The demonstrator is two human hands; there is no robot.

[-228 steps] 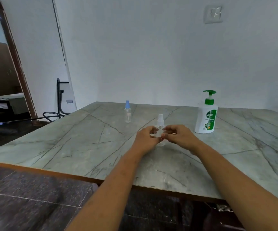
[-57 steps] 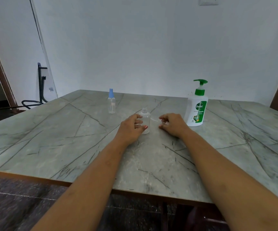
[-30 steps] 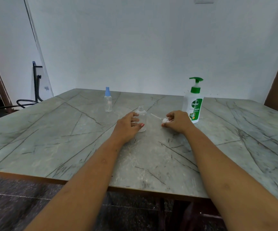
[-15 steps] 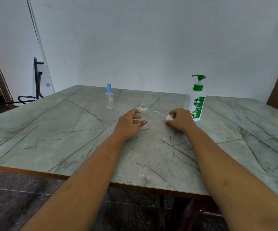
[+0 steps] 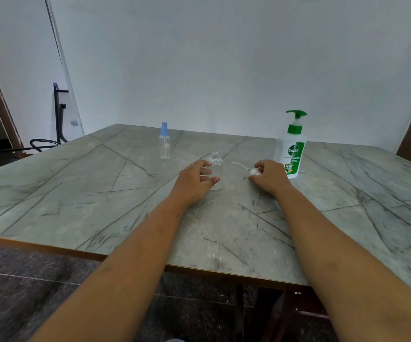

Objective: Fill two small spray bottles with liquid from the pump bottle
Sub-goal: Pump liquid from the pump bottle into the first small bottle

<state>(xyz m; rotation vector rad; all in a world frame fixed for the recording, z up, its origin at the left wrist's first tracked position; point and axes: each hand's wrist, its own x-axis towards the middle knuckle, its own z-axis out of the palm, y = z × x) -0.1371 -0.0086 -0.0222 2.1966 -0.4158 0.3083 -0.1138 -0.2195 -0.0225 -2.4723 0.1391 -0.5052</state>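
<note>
Left hand (image 5: 194,182) curls fingers round the clear uncapped plastic bottle (image 5: 218,166), upright, threaded neck up; right hand (image 5: 271,177) fingers pinch the white spray cap (image 5: 253,171), thin tube (image 5: 237,164) pointing left.

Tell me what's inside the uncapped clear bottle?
The uncapped bottle looks empty: table shows through it. Fingers of the left hand cover its left side, so that part is unseen.
</note>
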